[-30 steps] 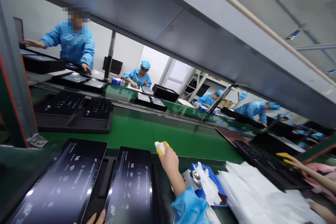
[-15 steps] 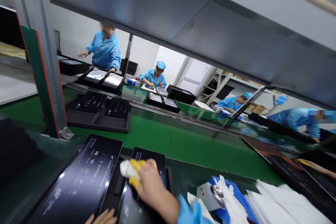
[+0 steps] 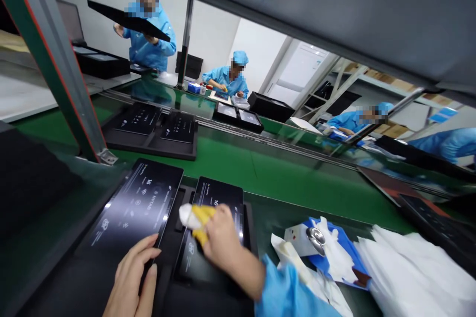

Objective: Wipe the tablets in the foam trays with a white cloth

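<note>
Two dark tablets with printed film lie side by side in a black tray [image 3: 167, 275]. My right hand [image 3: 222, 235], with yellow covers on its fingertips, pinches a white wiping cloth [image 3: 187, 215] at the left edge of the right tablet [image 3: 227, 192]. Whether the cloth presses on the screen I cannot tell. My left hand [image 3: 130, 277] is open, its fingers stretched over the lower right edge of the left tablet [image 3: 137, 208]. Right of my forearm, a white container with a metal pump top [image 3: 316, 238] stands by a blue tray [image 3: 351, 245] with white wipes.
Another black tray [image 3: 167, 151] with two tablets lies on the green conveyor [image 3: 230, 158] beyond. A metal post [image 3: 70, 59] rises on the left, below an overhead shelf [image 3: 353, 20]. White sheets [image 3: 412, 272] are piled at right. Several co-workers in blue work across the line.
My left hand has come further into view over the left tablet. My right hand, still pinching the cloth, is lower along the right tablet. A co-worker has lifted a black tray.
</note>
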The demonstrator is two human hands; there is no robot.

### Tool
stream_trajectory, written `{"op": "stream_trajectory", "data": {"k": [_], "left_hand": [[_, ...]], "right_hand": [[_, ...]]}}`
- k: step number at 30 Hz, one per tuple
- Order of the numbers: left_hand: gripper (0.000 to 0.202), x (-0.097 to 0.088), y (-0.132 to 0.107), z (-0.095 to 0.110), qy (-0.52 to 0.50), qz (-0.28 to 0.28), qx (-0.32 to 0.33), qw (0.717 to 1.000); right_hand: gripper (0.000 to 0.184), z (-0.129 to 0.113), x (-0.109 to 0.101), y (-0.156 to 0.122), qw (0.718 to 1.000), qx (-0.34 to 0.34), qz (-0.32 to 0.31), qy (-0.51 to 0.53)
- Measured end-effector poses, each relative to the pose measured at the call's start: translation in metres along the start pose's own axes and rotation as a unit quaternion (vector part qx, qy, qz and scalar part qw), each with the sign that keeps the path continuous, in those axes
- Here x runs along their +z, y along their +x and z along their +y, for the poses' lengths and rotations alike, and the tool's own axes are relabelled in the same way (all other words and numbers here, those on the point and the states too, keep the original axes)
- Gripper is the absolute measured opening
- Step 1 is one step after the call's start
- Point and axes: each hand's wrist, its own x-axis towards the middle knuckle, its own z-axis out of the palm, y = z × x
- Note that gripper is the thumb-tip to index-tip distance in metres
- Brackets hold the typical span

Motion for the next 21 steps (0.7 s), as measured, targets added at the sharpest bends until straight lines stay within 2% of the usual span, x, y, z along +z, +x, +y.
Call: {"op": "stream_trajectory", "data": {"k": [3,5,7,9,11,12,13,14,16,18,19,21], "left_hand": [[0.021,0.002,-0.003,-0.001,-0.038,-0.009,-0.032,0.999],[0.021,0.001,-0.003,0.000,-0.064,-0.018,-0.042,0.997],[0.021,-0.002,-0.002,0.004,-0.081,-0.027,-0.051,0.995],[0.021,-0.005,0.000,0.006,-0.086,-0.033,-0.058,0.994],[0.020,-0.007,0.001,0.007,-0.076,-0.042,-0.048,0.995],[0.019,-0.007,0.001,0.006,-0.063,-0.051,-0.026,0.996],[0.018,-0.007,0.002,0.005,-0.042,-0.062,0.008,0.997],[0.018,-0.006,0.002,0.004,-0.014,-0.074,0.051,0.996],[0.021,-0.001,0.002,0.001,0.051,-0.090,0.139,0.985],[0.027,0.007,0.001,-0.002,0.100,-0.078,0.213,0.969],[0.030,0.012,0.000,-0.002,0.113,-0.064,0.240,0.962],[0.030,0.023,-0.003,-0.002,0.126,-0.037,0.258,0.957]], "right_hand": [[0.047,-0.029,0.020,-0.069,0.992,-0.111,0.012,0.058],[0.048,-0.031,0.015,-0.079,0.987,-0.136,0.001,0.080],[0.048,-0.016,-0.002,-0.056,0.993,-0.099,-0.026,0.067],[0.043,0.006,-0.021,-0.020,0.999,0.003,-0.046,0.018],[0.042,0.020,-0.029,0.005,0.992,0.117,-0.039,-0.027],[0.042,0.019,-0.028,0.007,0.989,0.141,-0.029,-0.038],[0.041,0.014,-0.024,0.001,0.990,0.132,-0.016,-0.037],[0.042,0.006,-0.017,-0.012,0.995,0.093,-0.004,-0.025],[0.042,-0.011,-0.002,-0.048,0.999,-0.029,0.014,0.015],[0.047,-0.011,0.006,-0.079,0.994,-0.098,0.015,0.043],[0.048,-0.002,0.005,-0.085,0.995,-0.087,0.012,0.038],[0.047,0.032,-0.011,-0.074,0.999,0.027,0.005,-0.022]]}}
